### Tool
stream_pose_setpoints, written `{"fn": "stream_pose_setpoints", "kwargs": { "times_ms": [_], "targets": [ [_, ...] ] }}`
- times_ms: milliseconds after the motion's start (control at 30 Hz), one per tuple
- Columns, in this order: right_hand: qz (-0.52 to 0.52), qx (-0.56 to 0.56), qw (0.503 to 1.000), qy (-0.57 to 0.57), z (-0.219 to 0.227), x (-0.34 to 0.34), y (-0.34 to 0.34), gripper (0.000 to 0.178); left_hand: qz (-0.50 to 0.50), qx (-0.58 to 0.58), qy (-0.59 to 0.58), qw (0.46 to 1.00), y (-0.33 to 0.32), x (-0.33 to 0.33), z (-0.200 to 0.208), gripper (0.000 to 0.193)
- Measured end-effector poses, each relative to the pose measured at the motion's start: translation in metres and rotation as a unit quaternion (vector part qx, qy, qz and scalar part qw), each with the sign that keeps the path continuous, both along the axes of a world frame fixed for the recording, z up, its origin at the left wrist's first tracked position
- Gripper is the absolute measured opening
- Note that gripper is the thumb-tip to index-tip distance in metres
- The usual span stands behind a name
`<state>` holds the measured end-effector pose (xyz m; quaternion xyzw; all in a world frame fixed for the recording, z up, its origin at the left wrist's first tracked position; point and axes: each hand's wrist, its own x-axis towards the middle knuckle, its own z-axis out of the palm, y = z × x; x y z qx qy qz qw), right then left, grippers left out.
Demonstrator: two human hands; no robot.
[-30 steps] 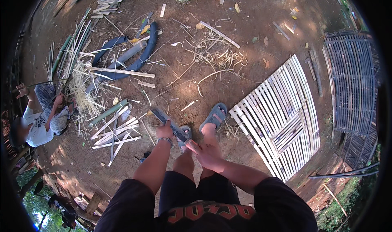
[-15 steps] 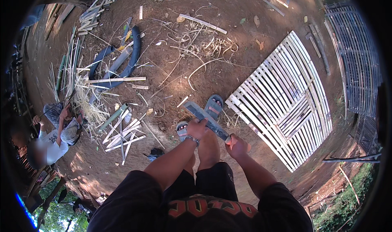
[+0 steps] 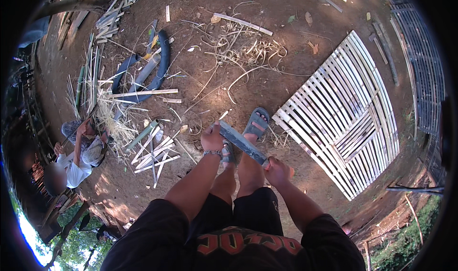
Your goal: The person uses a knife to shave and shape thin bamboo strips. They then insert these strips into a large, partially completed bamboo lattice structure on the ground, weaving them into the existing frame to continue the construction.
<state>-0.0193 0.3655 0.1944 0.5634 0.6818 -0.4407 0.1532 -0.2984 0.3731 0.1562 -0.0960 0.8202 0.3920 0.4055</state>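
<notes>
A machete [image 3: 243, 144] with a broad grey blade slants across in front of my legs. My right hand [image 3: 277, 171] is wrapped round its handle, and a bit of orange shows at the butt beside my palm. At the blade's far left end is my left hand [image 3: 211, 139], with a bracelet on the wrist. Its fingers are curled at the tip, pinching it as far as I can see; part of the grip is hidden. Below the blade are my feet in grey-green sandals [image 3: 257, 122], on bare earth.
To the right lies a slatted bamboo panel [image 3: 329, 127]. Split bamboo strips [image 3: 155, 156], a green bamboo piece [image 3: 143, 135] and a dark curved tube [image 3: 163, 56] lie left. Curly shavings [image 3: 248, 49] are ahead. Another person [image 3: 78, 168] sits at far left.
My left hand has slid from the middle of the blade to its tip end. My right hand keeps its hold on the handle. The view has shifted slightly, and my left foot shows farther right.
</notes>
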Motion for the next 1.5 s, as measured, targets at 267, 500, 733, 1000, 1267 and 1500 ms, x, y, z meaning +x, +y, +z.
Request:
{"fn": "stream_pose_setpoints", "kwargs": {
  "times_ms": [267, 500, 733, 1000, 1267, 1500],
  "targets": [
    [0.025, -0.022, 0.998, 0.056, 0.008, -0.001, 0.028, 0.034, -0.094, -0.065, 0.122, 0.986, -0.005, -0.011, -0.019, 0.057],
    [0.061, -0.035, 0.997, 0.001, 0.014, 0.001, 0.054, 0.031, -0.049, -0.083, 0.112, 0.989, 0.007, -0.007, 0.004, 0.06],
    [0.045, 0.006, 0.999, -0.012, 0.024, -0.002, 0.076, 0.022, -0.064, -0.058, 0.122, 0.989, 0.018, -0.005, -0.023, 0.058],
    [0.035, -0.043, 0.996, -0.067, 0.007, -0.003, 0.088, 0.023, -0.292, -0.131, 0.159, 0.934, 0.018, -0.005, -0.082, 0.044],
    [-0.056, -0.098, 0.981, -0.158, -0.003, -0.073, 0.126, 0.025, -0.147, -0.117, -0.087, 0.978, 0.137, -0.052, -0.067, 0.059],
    [-0.216, -0.121, 0.955, -0.161, -0.091, -0.135, 0.11, 0.035, -0.255, -0.027, -0.155, 0.954, 0.218, -0.173, -0.173, 0.06]
  ]
}}
